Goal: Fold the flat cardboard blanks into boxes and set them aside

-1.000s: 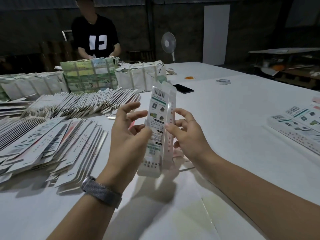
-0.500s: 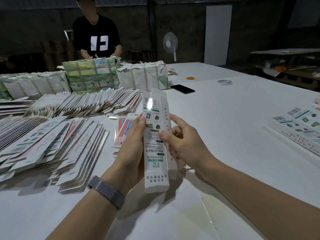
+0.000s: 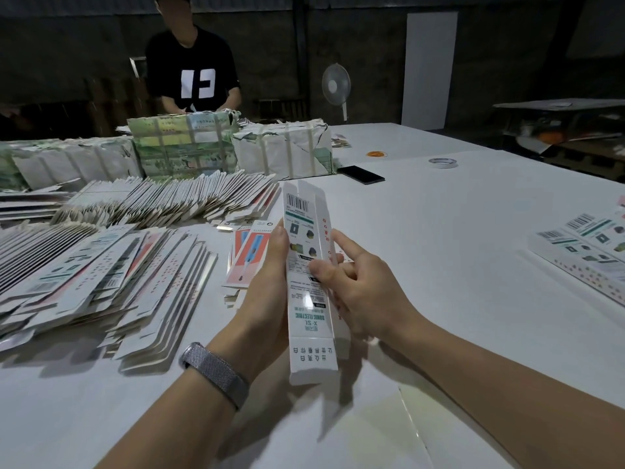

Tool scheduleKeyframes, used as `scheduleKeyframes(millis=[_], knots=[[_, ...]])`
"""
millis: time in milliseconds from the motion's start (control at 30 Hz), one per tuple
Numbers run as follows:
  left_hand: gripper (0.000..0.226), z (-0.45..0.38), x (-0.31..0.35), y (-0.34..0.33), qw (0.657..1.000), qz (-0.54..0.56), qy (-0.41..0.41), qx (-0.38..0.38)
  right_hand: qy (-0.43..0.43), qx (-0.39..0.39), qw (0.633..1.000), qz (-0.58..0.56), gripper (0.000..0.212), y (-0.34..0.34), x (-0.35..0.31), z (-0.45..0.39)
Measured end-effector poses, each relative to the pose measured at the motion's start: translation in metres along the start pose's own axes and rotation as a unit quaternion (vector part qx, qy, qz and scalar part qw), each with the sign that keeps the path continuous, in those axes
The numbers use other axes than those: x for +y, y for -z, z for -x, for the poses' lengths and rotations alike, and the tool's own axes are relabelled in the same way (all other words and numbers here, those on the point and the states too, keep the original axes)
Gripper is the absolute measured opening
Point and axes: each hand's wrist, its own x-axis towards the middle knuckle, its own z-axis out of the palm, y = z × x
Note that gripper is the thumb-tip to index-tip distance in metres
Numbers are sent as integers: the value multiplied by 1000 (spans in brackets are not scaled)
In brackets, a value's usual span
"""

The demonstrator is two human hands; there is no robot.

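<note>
At the centre of the white table (image 3: 439, 231) the person holds a long narrow carton (image 3: 309, 286) upright and a little tilted, its top flaps standing open at 12 o'clock, the barcode panel facing them. The left hand (image 3: 267, 299) cups the carton's left edge, thumb laid up along the printed face and fingers hidden behind it. The right hand (image 3: 358, 292) pinches the right side, thumb pressed on the front panel and the index finger lying along the side panel; the other fingers curl behind the carton. A grey mesh watch band (image 3: 216, 374) sits on the left wrist.

At 9 o'clock lies a broad fanned pile of flat blanks (image 3: 94, 275), overlapping one another, and beyond it at 10 o'clock a second row of blanks (image 3: 169, 204) leans in a long line. Just left of the left hand is a small stack of pink and blue printed blanks (image 3: 247, 262). At 3 o'clock, near the table's edge, folded cartons (image 3: 585, 255) lie side by side.

Farther back at 11 o'clock stand strapped bundles (image 3: 182, 143) in torn wrapping, and behind them a person in a black T-shirt (image 3: 192, 69). At 1 o'clock a black phone (image 3: 361, 174) lies flat, with a roll of tape (image 3: 442, 162) and an orange roll (image 3: 376, 154) beyond it. A white pedestal fan (image 3: 336, 84) stands past the table.
</note>
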Motion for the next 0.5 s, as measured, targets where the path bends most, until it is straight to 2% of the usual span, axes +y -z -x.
scheduleKeyframes(millis=[200,367,433,500], knots=[[53,-1,-1,-2,1000,3,-16,-4,8,3,1000,-17,34,2,0,1],[56,0,-1,2,1000,11,-18,-21,7,-5,1000,-17,30,1,1,2],[57,-1,-3,0,999,23,-34,-21,8,-11,1000,-12,33,2,1,2],[48,-4,-7,1,997,21,-65,-18,11,-23,999,-21,32,1,2,2]])
